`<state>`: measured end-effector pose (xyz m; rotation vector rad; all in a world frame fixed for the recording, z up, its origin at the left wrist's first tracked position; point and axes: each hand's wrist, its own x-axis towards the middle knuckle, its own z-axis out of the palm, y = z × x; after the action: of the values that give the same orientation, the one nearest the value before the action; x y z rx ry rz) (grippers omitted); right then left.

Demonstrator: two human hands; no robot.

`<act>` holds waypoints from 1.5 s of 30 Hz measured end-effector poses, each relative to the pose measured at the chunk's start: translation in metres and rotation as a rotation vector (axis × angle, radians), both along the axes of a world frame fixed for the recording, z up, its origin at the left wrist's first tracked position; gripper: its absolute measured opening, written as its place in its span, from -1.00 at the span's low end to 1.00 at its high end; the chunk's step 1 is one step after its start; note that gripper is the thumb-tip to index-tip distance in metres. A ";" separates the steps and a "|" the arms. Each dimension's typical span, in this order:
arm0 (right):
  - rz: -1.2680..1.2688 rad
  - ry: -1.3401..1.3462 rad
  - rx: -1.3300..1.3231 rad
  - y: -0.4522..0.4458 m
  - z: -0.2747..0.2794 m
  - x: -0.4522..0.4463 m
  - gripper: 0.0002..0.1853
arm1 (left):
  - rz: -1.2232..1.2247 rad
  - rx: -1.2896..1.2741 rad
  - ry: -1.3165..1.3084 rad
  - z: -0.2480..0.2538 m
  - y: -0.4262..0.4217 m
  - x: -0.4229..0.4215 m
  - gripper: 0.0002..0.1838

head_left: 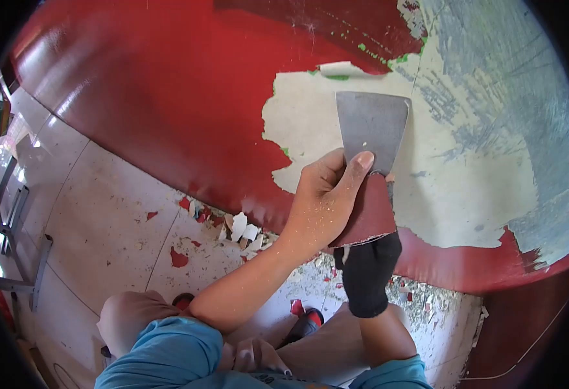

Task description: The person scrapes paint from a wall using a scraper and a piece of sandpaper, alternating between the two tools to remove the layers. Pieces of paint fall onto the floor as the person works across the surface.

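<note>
A wide putty knife [375, 126] with a grey metal blade is held up in front of the red wall. My bare left hand [328, 194] is closed at the base of its blade, thumb pressed on the metal. Over the handle lies a dark red sheet [370, 214] that looks like sandpaper, curved round it. Below, my right hand [372, 269], in a black glove, closes round the handle end, which the sheet mostly hides. Behind the blade, a cream patch [310, 107] shows where red paint has come off, with a curled flake [349, 68] along its upper edge.
Grey streaked surface [492, 84] covers the wall's right side. Paint chips [239, 227] and crumbs litter the tiled floor [103, 201] along the wall's base. A metal stand [19, 240] is at the far left. A thin cable [531, 350] runs at lower right.
</note>
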<state>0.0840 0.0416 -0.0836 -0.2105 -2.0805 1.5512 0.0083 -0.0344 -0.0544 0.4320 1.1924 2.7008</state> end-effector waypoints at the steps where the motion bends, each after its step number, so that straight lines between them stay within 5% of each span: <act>1: 0.004 0.009 0.000 0.001 0.007 -0.003 -0.74 | 0.004 0.000 0.009 0.004 -0.001 -0.005 -0.60; 3: 0.037 0.004 -0.089 0.000 0.035 -0.007 -0.69 | 0.118 -0.067 0.127 0.018 -0.003 -0.017 -0.57; 4: 0.052 0.169 0.624 0.010 0.055 -0.018 -0.81 | 0.275 -0.172 0.219 0.031 -0.007 -0.024 -0.52; 5: 0.106 0.016 0.108 0.003 0.067 -0.017 -0.88 | 0.226 0.010 0.226 0.041 -0.004 -0.038 -0.49; 7: 0.118 0.050 0.148 -0.010 0.073 -0.014 -0.80 | 0.262 0.031 0.244 0.049 -0.008 -0.033 -0.48; 9: 0.084 -0.003 0.066 -0.009 0.049 -0.008 -0.63 | 0.174 -0.215 0.005 0.035 -0.021 -0.011 -0.49; 11: 0.118 -0.151 0.028 -0.005 0.041 0.002 -0.48 | 0.100 -0.047 -0.082 0.011 -0.015 -0.003 -0.52; 13: 0.176 -0.001 0.348 0.008 0.033 0.001 -0.46 | 0.099 -0.047 -0.065 -0.007 -0.015 -0.001 -0.62; 14: 0.155 0.182 0.747 0.017 0.038 -0.005 -0.43 | 0.095 -0.029 -0.069 -0.009 -0.017 -0.004 -0.62; 15: 0.156 0.169 0.762 0.017 0.043 -0.001 -0.43 | 0.018 0.039 -0.115 -0.010 -0.022 -0.006 -0.64; 17: 0.082 -0.020 0.336 0.013 0.052 0.013 -0.44 | -0.062 0.115 -0.178 -0.011 -0.023 -0.010 -0.66; 25: -0.103 -0.245 0.543 0.024 0.086 0.021 -0.48 | -0.315 0.160 0.051 -0.012 -0.010 -0.013 -0.66; 27: -0.080 -0.196 0.830 0.027 0.078 0.015 -0.56 | -0.312 0.014 0.046 -0.009 -0.008 -0.010 -0.67; 28: -0.042 0.030 0.901 0.023 0.072 0.003 -0.62 | -0.253 0.141 0.018 -0.009 0.001 -0.008 -0.65; 31: 0.172 0.081 0.839 0.003 0.071 -0.031 -0.61 | -0.113 0.134 -0.111 -0.005 -0.020 -0.016 -0.61; 33: 0.345 0.045 0.679 -0.012 0.069 -0.055 -0.58 | 0.042 0.416 -0.151 -0.008 -0.027 -0.028 -0.62; 36: 0.449 0.131 0.692 -0.027 0.062 -0.058 -0.51 | 0.168 0.332 -0.198 -0.023 -0.044 -0.032 -0.61; 41: 0.450 -0.116 0.777 -0.016 0.091 -0.035 -0.49 | 0.096 0.459 -0.369 -0.004 -0.036 -0.017 -0.62; 45: 0.315 -0.190 0.890 -0.001 0.100 -0.008 -0.39 | -0.064 0.272 -0.097 -0.001 -0.032 -0.015 -0.61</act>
<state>0.0757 0.0408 0.0168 0.3192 -2.8330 0.6242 -0.0069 -0.0663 -0.0549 0.3610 0.7763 2.8004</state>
